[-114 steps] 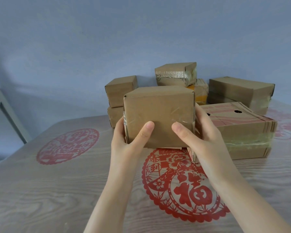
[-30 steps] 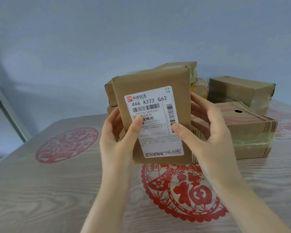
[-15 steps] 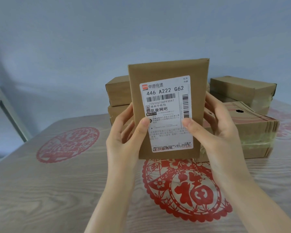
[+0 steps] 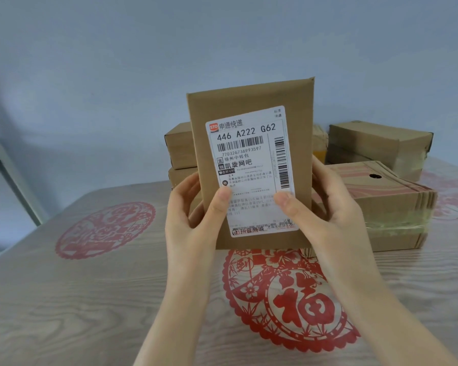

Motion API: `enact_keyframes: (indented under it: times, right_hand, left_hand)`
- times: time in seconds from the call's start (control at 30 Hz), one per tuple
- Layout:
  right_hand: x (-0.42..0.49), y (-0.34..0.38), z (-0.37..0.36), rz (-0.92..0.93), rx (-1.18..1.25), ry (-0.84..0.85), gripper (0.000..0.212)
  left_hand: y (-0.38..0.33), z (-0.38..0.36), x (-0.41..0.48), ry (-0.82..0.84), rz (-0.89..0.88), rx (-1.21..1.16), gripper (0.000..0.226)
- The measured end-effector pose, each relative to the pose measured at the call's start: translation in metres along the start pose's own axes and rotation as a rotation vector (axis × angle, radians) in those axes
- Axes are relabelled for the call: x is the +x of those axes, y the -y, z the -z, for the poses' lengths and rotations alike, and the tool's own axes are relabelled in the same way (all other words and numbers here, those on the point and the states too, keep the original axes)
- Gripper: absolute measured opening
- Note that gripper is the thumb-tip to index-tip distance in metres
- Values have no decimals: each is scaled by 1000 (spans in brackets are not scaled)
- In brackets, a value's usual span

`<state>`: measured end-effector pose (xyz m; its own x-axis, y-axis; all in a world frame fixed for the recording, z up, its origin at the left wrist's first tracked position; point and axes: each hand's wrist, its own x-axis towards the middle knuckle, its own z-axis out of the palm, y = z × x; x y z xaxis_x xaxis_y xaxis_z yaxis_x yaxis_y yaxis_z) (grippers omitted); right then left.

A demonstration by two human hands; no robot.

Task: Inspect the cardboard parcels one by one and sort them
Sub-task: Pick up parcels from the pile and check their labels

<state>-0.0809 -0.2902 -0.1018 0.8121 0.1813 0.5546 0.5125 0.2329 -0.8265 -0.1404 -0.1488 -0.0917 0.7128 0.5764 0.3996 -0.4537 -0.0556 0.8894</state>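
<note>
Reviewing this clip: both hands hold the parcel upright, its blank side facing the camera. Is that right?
Not blank: in the head view the parcel turns its white shipping label to the camera. The rest holds: the left hand and right hand hold it upright, thumbs on the label.

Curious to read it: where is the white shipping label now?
Centre of the head view: the label faces the camera on the parcel held upright by the left hand and right hand.

held parcel (image 4: 249, 101): brown, upright, white label (image 4: 251, 167) facing camera | other parcels (image 4: 381, 191): stacked behind it
</note>
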Motion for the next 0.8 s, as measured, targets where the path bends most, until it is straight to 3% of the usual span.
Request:
enact_keyframes:
  times: [0.4,0.57,0.8]
  right_hand:
    - [0,-1,-1,1,16,37,81]
    - [0,-3,-1,-49,78,31,71]
    - [-2,-4,-3,-62,49,33,78]
  left_hand:
    - [0,1,-1,27,-5,-1,61]
    - [0,2,0,22,-26,54,66]
    - [1,-1,-2,-20,-49,67,70]
